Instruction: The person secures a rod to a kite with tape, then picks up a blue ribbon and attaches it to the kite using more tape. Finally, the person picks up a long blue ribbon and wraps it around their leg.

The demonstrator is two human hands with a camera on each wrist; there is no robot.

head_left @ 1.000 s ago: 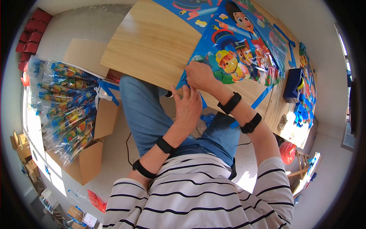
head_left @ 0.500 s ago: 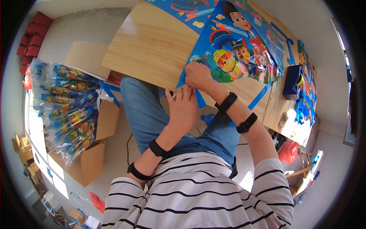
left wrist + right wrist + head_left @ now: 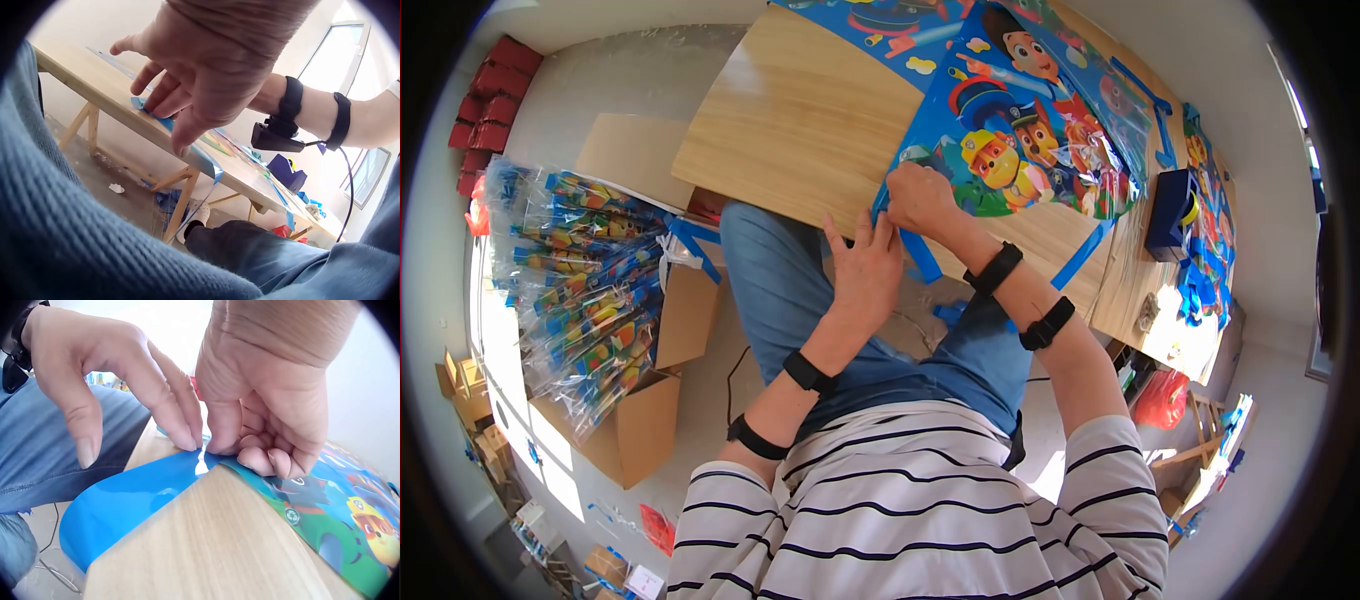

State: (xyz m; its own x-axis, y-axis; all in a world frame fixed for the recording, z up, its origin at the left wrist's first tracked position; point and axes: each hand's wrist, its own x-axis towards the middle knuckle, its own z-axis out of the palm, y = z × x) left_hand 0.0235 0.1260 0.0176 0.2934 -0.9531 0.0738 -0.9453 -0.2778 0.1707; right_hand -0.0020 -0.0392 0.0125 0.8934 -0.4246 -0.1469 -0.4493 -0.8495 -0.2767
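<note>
A glossy plastic sheet (image 3: 970,135) printed with cartoon figures on blue lies over the wooden table, its pointed corner at the near edge. My right hand (image 3: 922,200) pinches that corner, thumb against curled fingers in the right wrist view. A blue plastic strip (image 3: 134,500) runs from this corner and droops over the table edge. Beside it my left hand (image 3: 865,282) reaches up from below, fingers extended and spread. Its fingertips (image 3: 187,440) rest on the blue strip close to the right thumb, where a small white gleam shows.
The wooden table (image 3: 800,130) has another printed sheet (image 3: 880,30) at its far side. A dark blue tape dispenser (image 3: 1169,222) stands on the right. Left of the legs, a cardboard box (image 3: 645,420) holds many wrapped printed bundles (image 3: 590,290). A red bag (image 3: 1162,398) sits below the table's right end.
My left hand has shifted a little left and up along the table edge, its fingers spreading. The right hand stays at the sheet's corner, and the drooping blue strip shows more.
</note>
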